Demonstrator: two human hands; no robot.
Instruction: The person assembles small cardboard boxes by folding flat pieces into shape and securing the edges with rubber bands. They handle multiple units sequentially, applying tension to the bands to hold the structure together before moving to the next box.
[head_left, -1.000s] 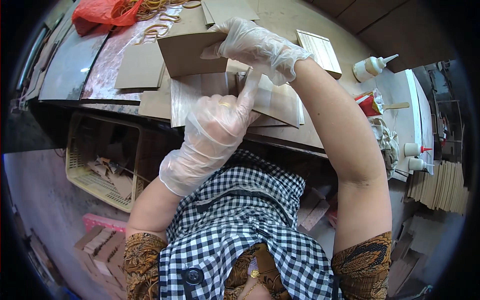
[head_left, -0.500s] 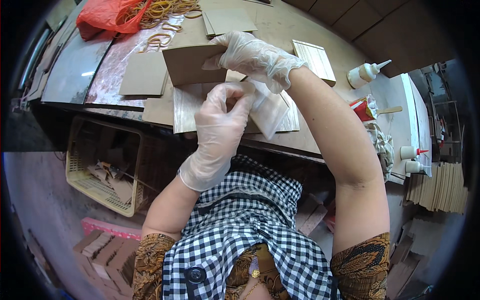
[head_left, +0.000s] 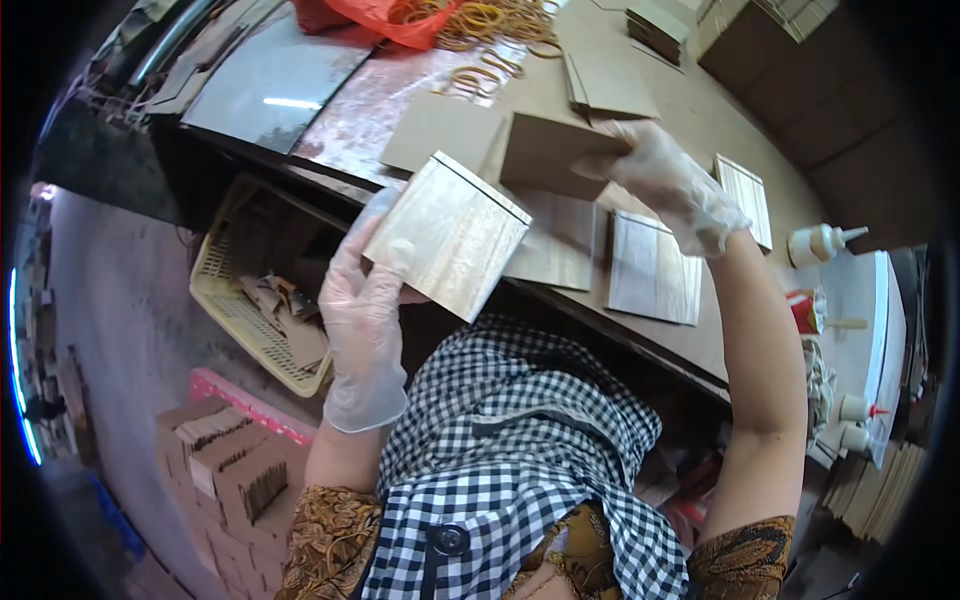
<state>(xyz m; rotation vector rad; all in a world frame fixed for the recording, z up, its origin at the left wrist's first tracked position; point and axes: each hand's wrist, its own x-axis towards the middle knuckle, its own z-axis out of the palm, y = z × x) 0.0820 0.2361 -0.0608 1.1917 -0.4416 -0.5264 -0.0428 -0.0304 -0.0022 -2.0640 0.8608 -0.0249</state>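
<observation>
My left hand [head_left: 362,320], in a thin clear glove, grips a pale wood-grained panel [head_left: 450,235] by its left edge, thumb on its face. The panel is tilted and has a dark groove along its upper edge. My right hand [head_left: 680,185], also gloved and a little blurred, pinches a plain brown board [head_left: 553,160] at its right end. Below that board lies one wood-grained panel [head_left: 560,240] on the table, partly covered. Beside it, nearer my right forearm, sits another grooved panel [head_left: 655,268].
Flat brown boards [head_left: 445,130] lie at the left, with more boards [head_left: 605,85] farther back. Rubber bands [head_left: 490,25] and a red plastic bag [head_left: 385,20] are at the far left. A glue bottle [head_left: 820,243] stands right. A yellow crate [head_left: 245,325] holds scraps below the table.
My left hand has moved left from the tabletop and now holds up the wood-grained panel. My right hand keeps the brown board. The whole view has shifted and turned.
</observation>
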